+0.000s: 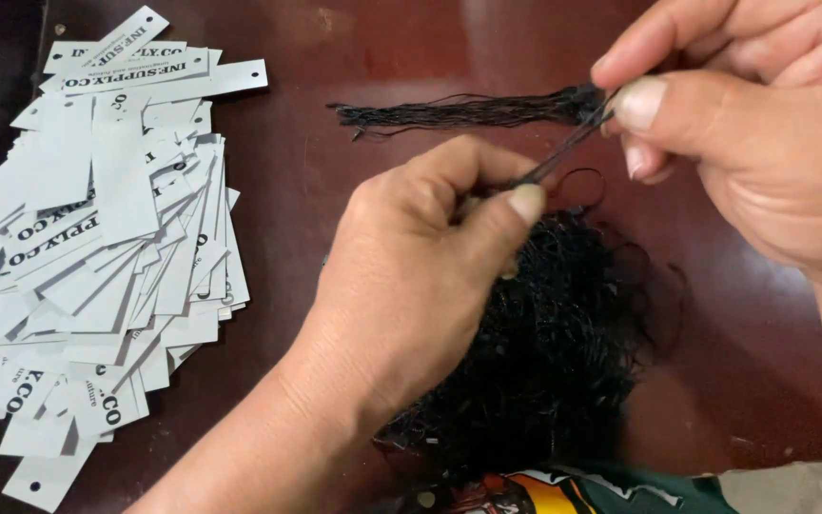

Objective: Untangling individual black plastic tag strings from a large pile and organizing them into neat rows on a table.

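Thread: a thin black string (pixel 563 152) runs taut on a slant between your two hands, above the dark red-brown polished tabletop (pixel 335 57).
Left hand: your left hand (pixel 420 276) pinches the lower end of the string between thumb and forefinger; the other fingers curl inward, and the fist rests over the tangle.
Right hand: your right hand (pixel 744 124) pinches the upper end of the string between thumb tip and forefinger, just beside the bundle's bound end; the remaining fingers are folded loosely toward the palm.
Tangle: a loose heap of black looped strings (pixel 563 362) lies on the tabletop under and to the right of your left hand.
Bundle: a straight bunch of black strings (pixel 459 112) lies flat, its frayed end pointing left, its other end at your right fingertips.
Tags: a spread pile of white rectangular card tags with punched holes and black print (pixel 107 257) lies at the left, well apart from both hands.
Cloth: a green and orange printed fabric (pixel 563 490) shows at the lower edge.
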